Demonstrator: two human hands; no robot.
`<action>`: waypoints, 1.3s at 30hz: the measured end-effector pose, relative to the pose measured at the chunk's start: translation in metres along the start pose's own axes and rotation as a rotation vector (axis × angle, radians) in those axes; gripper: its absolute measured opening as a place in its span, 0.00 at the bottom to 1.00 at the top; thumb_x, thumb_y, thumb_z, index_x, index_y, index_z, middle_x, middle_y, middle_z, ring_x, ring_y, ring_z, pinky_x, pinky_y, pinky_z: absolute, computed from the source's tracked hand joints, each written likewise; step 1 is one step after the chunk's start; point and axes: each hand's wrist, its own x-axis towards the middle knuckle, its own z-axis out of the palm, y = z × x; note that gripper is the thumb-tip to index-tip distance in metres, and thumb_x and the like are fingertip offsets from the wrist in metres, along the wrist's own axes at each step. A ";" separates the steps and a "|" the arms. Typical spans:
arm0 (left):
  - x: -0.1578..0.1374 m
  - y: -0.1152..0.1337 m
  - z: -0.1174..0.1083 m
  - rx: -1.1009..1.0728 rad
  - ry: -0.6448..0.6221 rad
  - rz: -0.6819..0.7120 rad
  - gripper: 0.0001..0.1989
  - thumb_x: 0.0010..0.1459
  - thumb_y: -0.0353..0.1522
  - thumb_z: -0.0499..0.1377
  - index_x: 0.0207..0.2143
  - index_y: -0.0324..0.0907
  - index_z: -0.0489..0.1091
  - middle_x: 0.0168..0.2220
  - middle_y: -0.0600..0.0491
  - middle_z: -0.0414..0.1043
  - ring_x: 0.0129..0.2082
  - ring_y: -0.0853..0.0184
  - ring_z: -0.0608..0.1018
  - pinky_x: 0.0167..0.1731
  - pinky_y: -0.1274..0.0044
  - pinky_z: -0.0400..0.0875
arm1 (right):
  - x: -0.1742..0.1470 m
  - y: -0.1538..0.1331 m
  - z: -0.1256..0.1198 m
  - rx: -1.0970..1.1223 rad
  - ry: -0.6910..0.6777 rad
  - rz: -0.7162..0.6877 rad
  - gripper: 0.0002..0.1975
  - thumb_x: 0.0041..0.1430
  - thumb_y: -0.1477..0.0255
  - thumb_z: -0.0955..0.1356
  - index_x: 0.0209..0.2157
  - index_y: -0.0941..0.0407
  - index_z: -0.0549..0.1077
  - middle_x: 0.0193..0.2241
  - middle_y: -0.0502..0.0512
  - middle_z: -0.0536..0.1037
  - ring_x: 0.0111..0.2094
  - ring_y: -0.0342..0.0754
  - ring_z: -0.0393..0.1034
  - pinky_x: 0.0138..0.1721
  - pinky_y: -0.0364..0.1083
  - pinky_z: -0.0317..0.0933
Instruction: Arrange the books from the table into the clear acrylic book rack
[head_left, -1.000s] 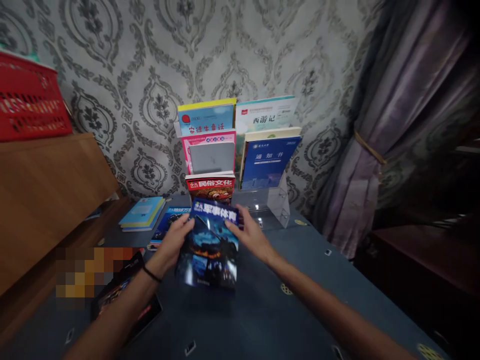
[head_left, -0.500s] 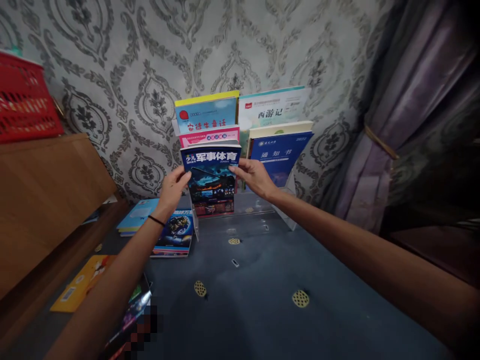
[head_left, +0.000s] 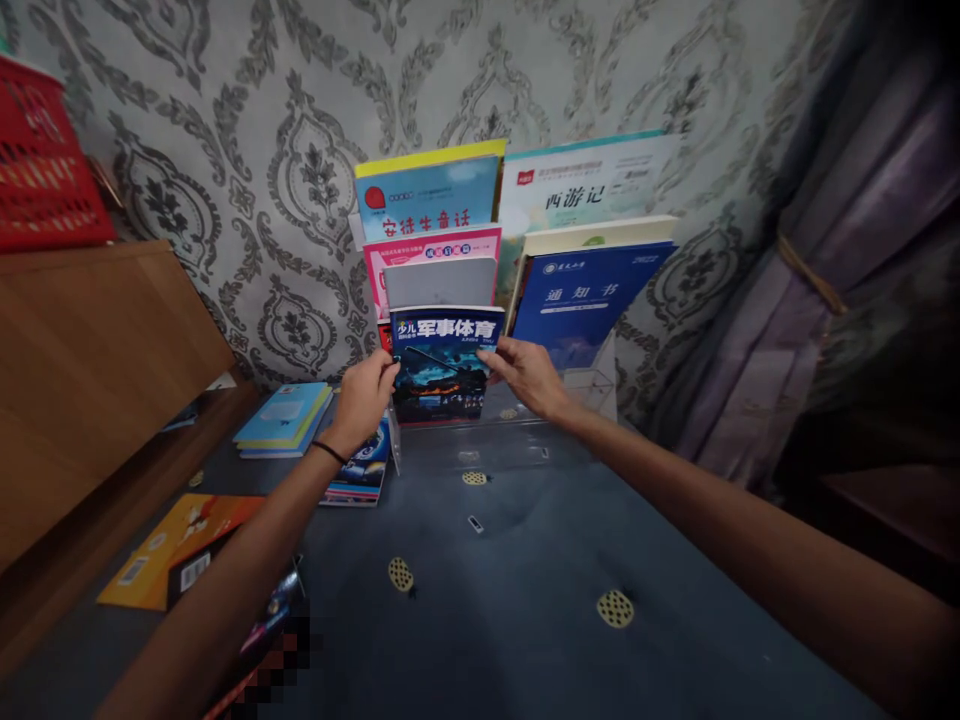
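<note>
Between both hands stands a dark blue book (head_left: 442, 375) with a tank on its cover. My left hand (head_left: 365, 400) grips its left edge and my right hand (head_left: 527, 375) pinches its right edge. It is upright at the front of a clear tiered book stand (head_left: 590, 385). Directly behind it shows a plain grey panel or cover (head_left: 442, 283), then a pink book (head_left: 465, 242) and a light blue book (head_left: 427, 195) with a yellow top edge. On the stand's right side are a blue booklet (head_left: 577, 310) and a pale book (head_left: 585, 175).
Left of the stand lie a stack of books (head_left: 360, 480) and light blue books (head_left: 281, 415). Nearer, a yellow-orange book (head_left: 172, 550) lies by my left forearm. A red basket (head_left: 49, 170) sits on a wooden box (head_left: 97, 370). A purple curtain (head_left: 817, 270) hangs at right.
Both hands have lowered the tank book in the stand, uncovering the grey surface and more of the pink book behind it. The view has shifted slightly.
</note>
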 end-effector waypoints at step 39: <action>-0.011 -0.003 -0.017 0.222 -0.146 -0.086 0.08 0.66 0.33 0.54 0.47 0.40 0.64 0.45 0.44 0.75 0.44 0.57 0.78 0.44 0.70 0.70 | -0.029 -0.010 0.030 -0.925 -0.226 0.146 0.15 0.71 0.65 0.59 0.43 0.56 0.74 0.36 0.64 0.84 0.37 0.57 0.79 0.30 0.46 0.54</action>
